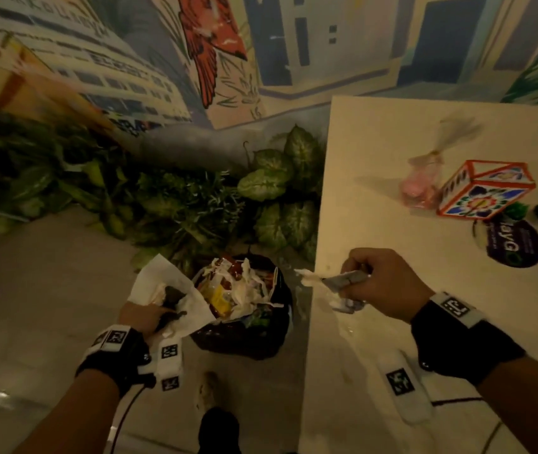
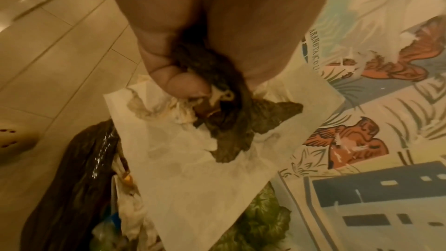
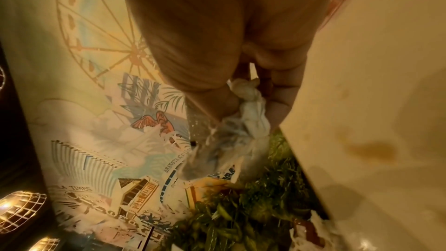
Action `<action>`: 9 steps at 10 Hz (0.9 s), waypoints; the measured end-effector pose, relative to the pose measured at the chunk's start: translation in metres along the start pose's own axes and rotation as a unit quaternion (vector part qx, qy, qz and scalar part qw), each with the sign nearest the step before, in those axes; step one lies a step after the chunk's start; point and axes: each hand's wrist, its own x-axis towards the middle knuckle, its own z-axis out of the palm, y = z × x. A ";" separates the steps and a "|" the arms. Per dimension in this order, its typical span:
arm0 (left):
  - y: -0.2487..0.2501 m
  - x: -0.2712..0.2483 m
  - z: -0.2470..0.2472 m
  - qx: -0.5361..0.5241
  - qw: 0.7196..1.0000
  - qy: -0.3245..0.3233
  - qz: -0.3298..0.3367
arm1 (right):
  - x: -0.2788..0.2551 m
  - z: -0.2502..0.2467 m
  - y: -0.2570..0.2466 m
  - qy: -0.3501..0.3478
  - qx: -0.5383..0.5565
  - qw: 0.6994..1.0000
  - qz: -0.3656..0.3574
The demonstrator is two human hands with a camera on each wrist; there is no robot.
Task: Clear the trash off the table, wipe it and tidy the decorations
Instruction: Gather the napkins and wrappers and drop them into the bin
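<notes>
blurring decorations [image 1: 424,178] behind patterned box [image 1: 487,190]

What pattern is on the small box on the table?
Decorative box: orange-red edges, blue and red floral motif on white; clearest in the head view.

Your cream table [image 1: 392,158], black trash bag [image 1: 244,342], white paper [image 1: 176,280] under dark brown scraps [image 2: 231,121], orange-edged box [image 1: 483,191] with blue floral print, green variegated leaves [image 1: 277,181].

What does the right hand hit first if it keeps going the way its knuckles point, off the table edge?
Probably the trash bag. The right hand grips a crumpled wad at the table edge, pointing toward the bag on the floor. The bag sits lower, so a level path might pass over it toward the paper in the left hand.
</notes>
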 end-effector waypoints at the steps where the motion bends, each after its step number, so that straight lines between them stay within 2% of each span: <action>1: 0.036 -0.029 -0.026 0.056 0.998 -0.035 -0.003 | 0.023 0.055 -0.027 0.005 -0.017 1.000 0.006; 3: 0.050 -0.004 -0.040 0.165 0.981 -0.096 0.033 | 0.065 0.170 -0.045 -0.003 -0.027 0.996 0.088; 4: 0.051 0.007 -0.034 0.123 0.986 -0.106 0.026 | 0.085 0.215 -0.039 -0.012 -0.025 0.986 0.163; 5: 0.055 0.025 -0.021 0.112 0.983 -0.144 0.021 | 0.108 0.249 -0.019 -0.017 -0.022 0.970 0.240; 6: 0.056 0.048 0.002 0.121 0.982 -0.144 0.038 | 0.128 0.274 0.005 -0.028 -0.046 0.959 0.278; 7: 0.054 0.088 0.042 0.218 0.962 -0.147 0.076 | 0.149 0.298 0.032 -0.051 -0.082 0.953 0.288; 8: 0.051 0.102 0.065 0.200 0.963 -0.144 0.110 | 0.166 0.321 0.053 -0.083 -0.109 0.946 0.294; 9: 0.047 0.117 0.089 0.253 0.952 -0.126 0.121 | 0.178 0.341 0.081 -0.113 -0.113 0.943 0.291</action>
